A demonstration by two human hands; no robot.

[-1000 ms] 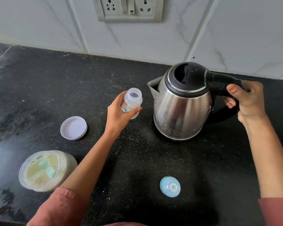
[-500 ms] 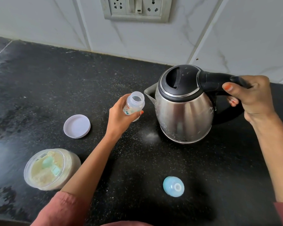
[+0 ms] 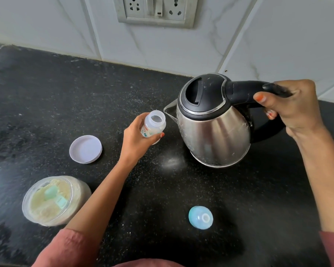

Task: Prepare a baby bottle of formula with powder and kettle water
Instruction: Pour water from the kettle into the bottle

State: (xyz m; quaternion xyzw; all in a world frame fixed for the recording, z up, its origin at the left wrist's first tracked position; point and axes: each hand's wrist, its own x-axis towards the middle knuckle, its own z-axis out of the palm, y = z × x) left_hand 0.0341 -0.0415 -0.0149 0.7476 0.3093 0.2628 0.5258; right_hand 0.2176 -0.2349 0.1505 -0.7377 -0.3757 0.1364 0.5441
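My left hand [image 3: 134, 138] grips a small clear baby bottle [image 3: 154, 125], open at the top, held upright over the black counter. My right hand [image 3: 289, 105] grips the black handle of a steel kettle [image 3: 214, 132], lifted off the counter and tilted left. Its spout nearly touches the bottle's rim. No water stream is visible. An open jar of pale formula powder [image 3: 52, 201] with a green scoop inside stands at the lower left. The blue bottle teat cap [image 3: 200, 217] lies near the front.
The jar's white lid [image 3: 85, 149] lies upturned on the black counter [image 3: 66, 97] left of the bottle. A wall socket plate [image 3: 155, 10] sits on the tiled back wall. A little spilled powder dusts the counter under the kettle.
The kettle has risen off the counter and tilted left, its spout closing on the bottle. My left hand has kept the bottle almost in place.
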